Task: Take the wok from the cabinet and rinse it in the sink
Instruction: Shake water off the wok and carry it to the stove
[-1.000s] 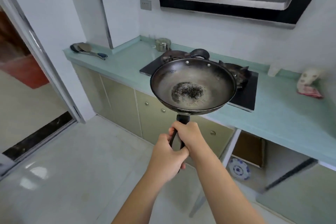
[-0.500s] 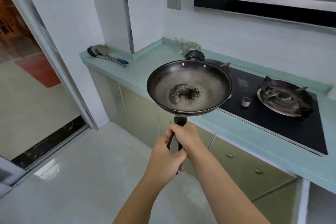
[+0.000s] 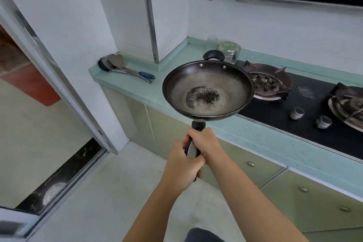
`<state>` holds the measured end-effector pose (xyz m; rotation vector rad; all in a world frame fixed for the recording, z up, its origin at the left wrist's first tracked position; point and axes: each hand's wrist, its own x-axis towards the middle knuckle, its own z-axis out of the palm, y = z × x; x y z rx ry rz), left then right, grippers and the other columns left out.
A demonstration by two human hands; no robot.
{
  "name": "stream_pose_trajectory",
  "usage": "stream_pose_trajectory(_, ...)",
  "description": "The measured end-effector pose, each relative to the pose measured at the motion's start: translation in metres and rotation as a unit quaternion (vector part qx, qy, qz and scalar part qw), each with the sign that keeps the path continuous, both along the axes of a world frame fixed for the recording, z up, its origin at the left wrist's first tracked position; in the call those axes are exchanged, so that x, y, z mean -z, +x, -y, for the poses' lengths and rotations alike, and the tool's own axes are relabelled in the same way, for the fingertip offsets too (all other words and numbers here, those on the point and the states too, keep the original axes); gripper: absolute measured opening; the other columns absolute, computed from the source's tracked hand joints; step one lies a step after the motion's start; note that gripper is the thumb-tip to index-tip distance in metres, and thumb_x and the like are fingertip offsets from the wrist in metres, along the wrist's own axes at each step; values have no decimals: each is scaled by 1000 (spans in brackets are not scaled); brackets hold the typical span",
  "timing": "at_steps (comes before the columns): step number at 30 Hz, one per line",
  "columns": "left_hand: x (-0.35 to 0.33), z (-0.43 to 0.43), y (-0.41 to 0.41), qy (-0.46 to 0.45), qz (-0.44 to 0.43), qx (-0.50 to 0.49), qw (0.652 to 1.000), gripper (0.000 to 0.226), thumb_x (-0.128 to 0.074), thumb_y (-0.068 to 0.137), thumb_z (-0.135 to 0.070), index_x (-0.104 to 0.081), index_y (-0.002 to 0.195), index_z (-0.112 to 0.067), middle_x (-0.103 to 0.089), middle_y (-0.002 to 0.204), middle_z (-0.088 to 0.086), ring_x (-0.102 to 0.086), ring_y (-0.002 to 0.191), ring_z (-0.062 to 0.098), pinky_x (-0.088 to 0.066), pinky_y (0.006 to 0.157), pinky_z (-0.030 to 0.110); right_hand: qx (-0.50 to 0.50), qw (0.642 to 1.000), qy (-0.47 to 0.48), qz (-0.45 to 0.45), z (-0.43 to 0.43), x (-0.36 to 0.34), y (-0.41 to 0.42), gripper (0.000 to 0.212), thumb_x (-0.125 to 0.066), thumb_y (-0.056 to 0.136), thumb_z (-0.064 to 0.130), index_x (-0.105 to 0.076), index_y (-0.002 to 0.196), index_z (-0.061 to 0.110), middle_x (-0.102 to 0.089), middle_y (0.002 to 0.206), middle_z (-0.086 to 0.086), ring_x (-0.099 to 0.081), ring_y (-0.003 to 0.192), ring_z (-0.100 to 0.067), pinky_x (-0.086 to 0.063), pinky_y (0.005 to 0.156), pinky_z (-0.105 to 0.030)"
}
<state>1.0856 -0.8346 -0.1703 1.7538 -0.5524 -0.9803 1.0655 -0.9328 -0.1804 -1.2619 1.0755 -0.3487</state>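
I hold a dark round wok (image 3: pixel 208 89) level in the air over the front edge of the green counter, beside the stove. Its bottom carries a patch of black specks, and a small loop handle sits on its far rim. Both hands grip its long black handle: my right hand (image 3: pixel 204 144) is higher, close to the pan, and my left hand (image 3: pixel 179 167) wraps the handle just below it. No sink is in view.
The pale green counter (image 3: pixel 135 86) holds a spatula and ladle (image 3: pixel 121 67) at its left end, a steel canister (image 3: pixel 229 50) at the back, and a black gas stove (image 3: pixel 294 102) on the right. Closed cabinet doors (image 3: pixel 306 198) run below. A doorway (image 3: pixel 23 104) opens at left.
The view has swung left along the counter. The open cabinet and plate at right are gone from sight, and the wok now sits over the counter left of the stove. Both hands keep their grip.
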Motion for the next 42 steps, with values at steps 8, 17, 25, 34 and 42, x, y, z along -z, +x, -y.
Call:
stream_pose_trajectory(8, 23, 59, 100, 19, -9, 27, 999, 17, -58, 82, -7, -46, 90, -16, -55, 58, 2, -50, 34, 5, -34, 35, 17, 22, 999, -17, -36, 57, 29, 97, 27, -53, 70, 8, -56, 44, 10, -63, 62, -13, -58, 63, -29, -55, 72, -43)
stream_pose_trajectory(17, 38, 153, 216, 52, -1, 88, 995, 20, -59, 83, -11, -42, 87, -22, -56, 61, 0, -52, 38, 8, -34, 37, 19, 87, 995, 21, -46, 147, 43, 201, 28, -51, 76, 5, -55, 48, 8, -61, 52, -2, -55, 50, -19, -51, 65, -35)
stream_pose_trajectory(25, 47, 194, 269, 59, 3, 133, 989, 20, -61, 82, -11, -45, 89, -21, -58, 62, 0, -52, 36, 5, -37, 36, 17, 138, 988, 32, -63, 184, 60, 245, 28, -52, 75, 6, -56, 47, 9, -59, 42, 5, -55, 42, -13, -50, 54, -27)
stream_pose_trajectory(34, 63, 199, 320, 62, 2, 175, 983, 22, -64, 81, -14, -45, 89, -21, -58, 58, 1, -51, 33, 6, -35, 35, 20, 184, 980, 33, -70, 183, 66, 288, 32, -52, 76, 5, -55, 45, 12, -60, 48, 0, -56, 48, -18, -51, 56, -28)
stream_pose_trajectory(42, 78, 194, 359, 55, -11, 224, 973, 26, -64, 82, -11, -45, 98, -18, -61, 66, 6, -52, 32, 5, -36, 33, 19, 230, 970, 49, -53, 169, 70, 317, 27, -49, 80, 3, -53, 54, 9, -59, 51, 0, -52, 38, -7, -46, 42, -15)
